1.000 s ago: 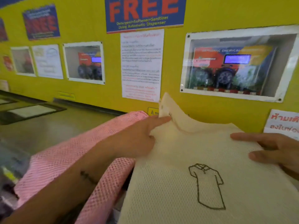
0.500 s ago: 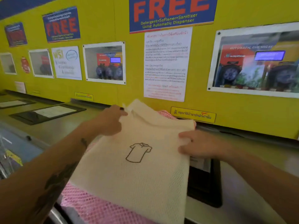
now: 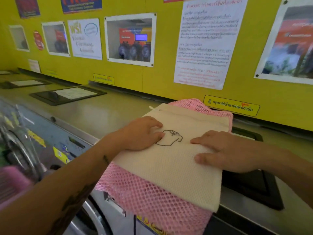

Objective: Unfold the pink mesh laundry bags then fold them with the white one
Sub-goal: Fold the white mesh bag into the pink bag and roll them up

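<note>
A white mesh laundry bag [image 3: 172, 168] with a black shirt drawing lies flat on top of the pink mesh laundry bags [image 3: 152, 199]. The pink mesh shows beyond its far edge and hangs over the front edge of the washer top. My left hand [image 3: 142, 133] rests palm down on the white bag's left part, fingers beside the drawing. My right hand [image 3: 223, 150] presses flat on its right part, fingers spread. Neither hand grips the fabric. How many pink bags lie underneath is hidden.
The bags lie on a steel washer top [image 3: 101, 114] along a yellow wall with posters. A black detergent lid [image 3: 250, 185] sits partly under the bags at right, another lid [image 3: 67, 94] at left. Washer fronts [image 3: 50, 146] drop below the near edge.
The white bag went from held up by its top corners to lying flat on the pink bags. Both hands moved onto its surface, palms down. The view tilted lower and left.
</note>
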Available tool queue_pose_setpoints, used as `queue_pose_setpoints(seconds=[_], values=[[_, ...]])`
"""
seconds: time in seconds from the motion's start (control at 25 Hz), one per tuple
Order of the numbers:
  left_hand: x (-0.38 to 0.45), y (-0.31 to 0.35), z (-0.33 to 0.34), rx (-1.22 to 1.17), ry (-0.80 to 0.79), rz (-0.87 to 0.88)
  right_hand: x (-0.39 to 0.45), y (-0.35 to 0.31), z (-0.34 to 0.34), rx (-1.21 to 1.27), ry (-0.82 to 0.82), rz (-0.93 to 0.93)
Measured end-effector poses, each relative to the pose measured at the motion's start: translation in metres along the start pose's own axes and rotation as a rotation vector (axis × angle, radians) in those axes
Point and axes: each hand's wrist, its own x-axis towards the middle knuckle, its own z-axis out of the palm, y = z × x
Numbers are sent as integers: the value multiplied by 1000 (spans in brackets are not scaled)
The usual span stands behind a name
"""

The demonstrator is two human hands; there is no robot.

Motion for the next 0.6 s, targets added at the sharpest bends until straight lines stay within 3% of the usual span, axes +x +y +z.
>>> queue_pose_setpoints(seconds=[0.12,0.2,0.36,0.44,0.52,0.6], values=[[-13,3,-14,-18,178,73,-11,-32,-1,-171,157,28],[-31,8,-29,-63,169,117,-27,-60,1,-144,139,-58],[-85,1,-41,-88,-351,-7,-36,-91,25,-190,-18,-39],[-104,-6,-27,12,-435,0,-25,-103,53,-269,109,-48],[-113,-7,-5,167,-376,37,-16,-110,72,-350,268,-50],[-120,-2,20,297,-213,33,-19,-111,81,-429,263,-48]])
